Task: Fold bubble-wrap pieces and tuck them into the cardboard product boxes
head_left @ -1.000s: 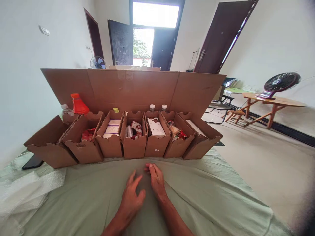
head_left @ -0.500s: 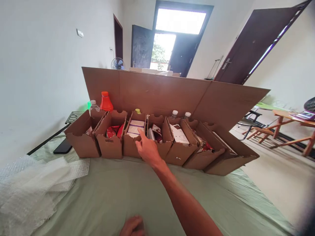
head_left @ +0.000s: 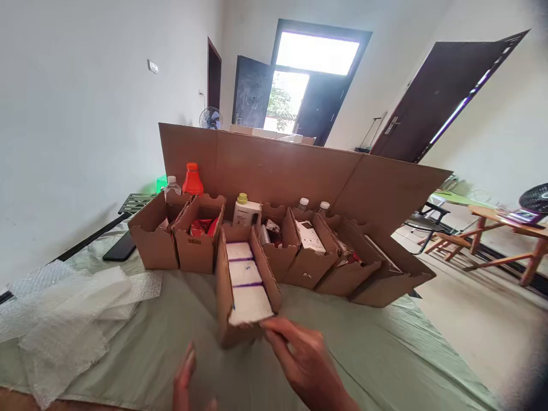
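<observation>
A narrow cardboard bin holding three white packs with purple bands stands pulled out of the row, toward me, on the green cloth. My right hand grips its near end, fingers curled on the front edge. My left hand hovers low in front of the bin with fingers stretched out, holding nothing. Behind the gap stands a white bottle with a yellow cap.
Several more cardboard bins of goods line a tall cardboard backboard. An orange bottle stands at the back left. Bubble wrap and a black phone lie at the left. A wooden table and fan stand at the far right.
My right hand reached to the third bin and drew it out of the row toward me. My left hand dropped low. The view turned left.
</observation>
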A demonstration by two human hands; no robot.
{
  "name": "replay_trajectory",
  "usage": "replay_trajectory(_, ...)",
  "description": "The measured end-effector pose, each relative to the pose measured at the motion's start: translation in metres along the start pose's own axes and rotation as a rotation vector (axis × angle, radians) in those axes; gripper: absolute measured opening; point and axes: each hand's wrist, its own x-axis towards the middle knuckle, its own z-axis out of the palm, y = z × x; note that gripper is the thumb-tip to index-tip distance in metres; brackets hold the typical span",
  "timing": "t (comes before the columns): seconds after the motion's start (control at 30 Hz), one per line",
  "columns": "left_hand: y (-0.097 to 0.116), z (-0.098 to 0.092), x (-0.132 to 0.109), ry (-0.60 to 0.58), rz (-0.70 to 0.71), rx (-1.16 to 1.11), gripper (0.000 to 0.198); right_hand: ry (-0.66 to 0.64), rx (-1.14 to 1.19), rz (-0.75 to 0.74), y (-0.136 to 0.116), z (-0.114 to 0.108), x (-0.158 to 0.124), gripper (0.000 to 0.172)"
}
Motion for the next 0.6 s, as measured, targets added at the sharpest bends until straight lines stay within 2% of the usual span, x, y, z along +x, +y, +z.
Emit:
replay_trajectory(0.07,0.009,-0.001,0.000,0.066,0.001,0.001,0.067,0.054,0.078,0.084,0.017,-0.027,-0.030,0.026)
replay_trajectory(0.17,0.032,-0.003,0.005,0.058,-0.003,0.007,0.070,0.271,0.122,0.240,0.047,-0.064,-0.065,0.024)
replay_trajectory(0.23,0.048,-0.002,0.008,0.008,-0.009,-0.005,0.073,0.403,0.175,0.261,0.063,-0.076,-0.085,0.043)
replay_trajectory(0.27,0.055,-0.001,0.009,-0.022,-0.015,-0.012,0.074,0.421,0.198,0.238,0.069,-0.076,-0.095,0.057)
replay_trajectory(0.33,0.065,0.004,0.009,-0.084,-0.038,-0.026,0.074,0.358,0.200,0.175,0.078,-0.064,-0.112,0.074)
replay_trajectory(0.4,0.070,0.010,0.008,-0.138,-0.083,-0.040,0.073,0.259,0.146,0.150,0.086,-0.040,-0.124,0.076)
replay_trajectory(0.5,0.079,0.020,0.012,-0.193,-0.163,-0.089,0.073,0.251,0.074,0.236,0.095,-0.001,-0.122,0.058)
replay_trajectory(0.6,0.094,0.038,0.026,-0.231,-0.193,-0.172,0.074,0.298,0.054,0.345,0.107,0.010,-0.097,0.044)
